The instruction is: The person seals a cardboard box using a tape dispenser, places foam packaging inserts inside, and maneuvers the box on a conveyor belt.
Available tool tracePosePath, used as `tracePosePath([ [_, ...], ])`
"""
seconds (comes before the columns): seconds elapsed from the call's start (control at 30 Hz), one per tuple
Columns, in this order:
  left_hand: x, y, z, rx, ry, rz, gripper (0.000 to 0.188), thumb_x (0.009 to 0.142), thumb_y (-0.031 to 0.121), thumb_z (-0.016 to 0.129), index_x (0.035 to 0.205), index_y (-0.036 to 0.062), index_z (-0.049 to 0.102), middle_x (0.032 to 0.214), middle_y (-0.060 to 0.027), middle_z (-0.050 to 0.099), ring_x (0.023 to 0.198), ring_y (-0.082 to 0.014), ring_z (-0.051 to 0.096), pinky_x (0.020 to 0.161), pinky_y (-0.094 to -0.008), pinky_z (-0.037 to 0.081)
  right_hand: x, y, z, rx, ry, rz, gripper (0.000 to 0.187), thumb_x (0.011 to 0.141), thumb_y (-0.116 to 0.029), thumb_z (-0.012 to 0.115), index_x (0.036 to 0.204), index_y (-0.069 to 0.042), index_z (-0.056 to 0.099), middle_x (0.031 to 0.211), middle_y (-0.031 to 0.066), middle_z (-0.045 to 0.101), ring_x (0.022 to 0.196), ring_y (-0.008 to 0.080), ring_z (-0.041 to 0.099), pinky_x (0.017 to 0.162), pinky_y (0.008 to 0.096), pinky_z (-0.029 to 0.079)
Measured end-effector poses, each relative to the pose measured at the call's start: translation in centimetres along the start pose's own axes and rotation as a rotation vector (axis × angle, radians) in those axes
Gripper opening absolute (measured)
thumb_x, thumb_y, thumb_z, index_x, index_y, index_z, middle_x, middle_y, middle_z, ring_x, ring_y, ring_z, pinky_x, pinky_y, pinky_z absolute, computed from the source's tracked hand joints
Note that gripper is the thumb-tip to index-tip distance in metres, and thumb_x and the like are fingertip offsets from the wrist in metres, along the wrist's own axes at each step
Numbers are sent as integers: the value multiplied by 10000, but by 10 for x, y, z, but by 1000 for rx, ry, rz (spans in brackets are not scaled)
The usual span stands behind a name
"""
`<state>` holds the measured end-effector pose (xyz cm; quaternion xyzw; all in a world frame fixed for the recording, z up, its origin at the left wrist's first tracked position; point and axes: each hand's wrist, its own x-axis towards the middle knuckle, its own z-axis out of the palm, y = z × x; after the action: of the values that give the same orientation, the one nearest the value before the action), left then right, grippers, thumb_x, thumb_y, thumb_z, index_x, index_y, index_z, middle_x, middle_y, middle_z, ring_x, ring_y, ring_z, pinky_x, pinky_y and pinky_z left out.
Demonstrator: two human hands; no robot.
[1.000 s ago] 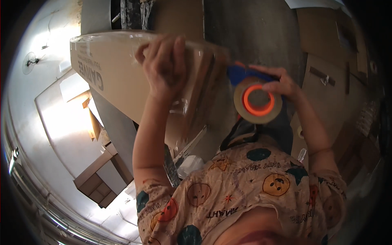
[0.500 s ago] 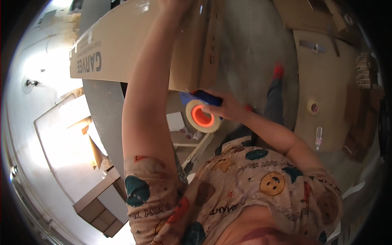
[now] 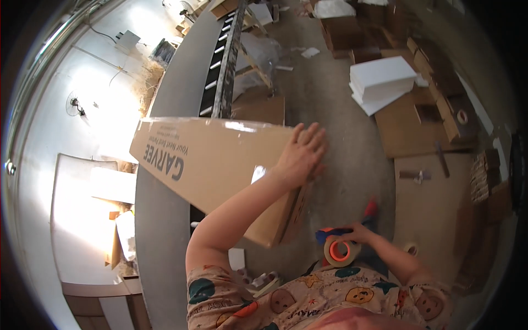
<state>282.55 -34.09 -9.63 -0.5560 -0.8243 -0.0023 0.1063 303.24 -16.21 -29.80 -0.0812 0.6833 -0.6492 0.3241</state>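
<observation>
A large brown cardboard box [image 3: 220, 165] lies before me, with shiny clear tape along its far edge. My left hand [image 3: 302, 153] rests on its right far corner, fingers stretched out and a little blurred. To the right of the box's near end, close to my body, my right hand [image 3: 358, 233] grips a blue tape dispenser [image 3: 325, 236]. A wide roll of tan tape [image 3: 332, 255] with an orange hub sits on the dispenser. The dispenser is apart from the box.
Under the box runs a grey table [image 3: 159, 220] beside a dark roller conveyor [image 3: 224, 71]. White foam blocks [image 3: 382, 77] and flat cardboard [image 3: 423, 129] lie at the right. A tape roll [image 3: 411, 249] is beyond my right arm. Small rolls [image 3: 264, 279] sit near my body.
The view has tilted up, showing more of the far room. My right hand has drawn the tape dispenser away from the box's near edge, rightward. My left hand now lies at the right far corner.
</observation>
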Motion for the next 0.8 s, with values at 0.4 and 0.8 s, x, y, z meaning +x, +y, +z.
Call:
tracePosePath([
  [0.4, 60, -89, 0, -551, -980, -698, 713, 817, 769, 320, 921, 201, 739, 803, -196, 659, 824, -360, 630, 763, -409, 486, 44, -36, -288, 539, 462, 305, 495, 737, -260, 668, 1154, -3, 590, 1068, 106, 622, 978, 197, 597, 852, 323, 471],
  [0.8, 117, -408, 136, -518, -808, -1038, 581, 806, 620, 552, 996, 88, 689, 990, -153, 668, 962, -339, 613, 857, -426, 473, 267, -152, -503, 1297, 477, 153, 490, 730, -273, 562, 1186, -94, 555, 1106, 80, 617, 976, 260, 616, 850, 400, 511],
])
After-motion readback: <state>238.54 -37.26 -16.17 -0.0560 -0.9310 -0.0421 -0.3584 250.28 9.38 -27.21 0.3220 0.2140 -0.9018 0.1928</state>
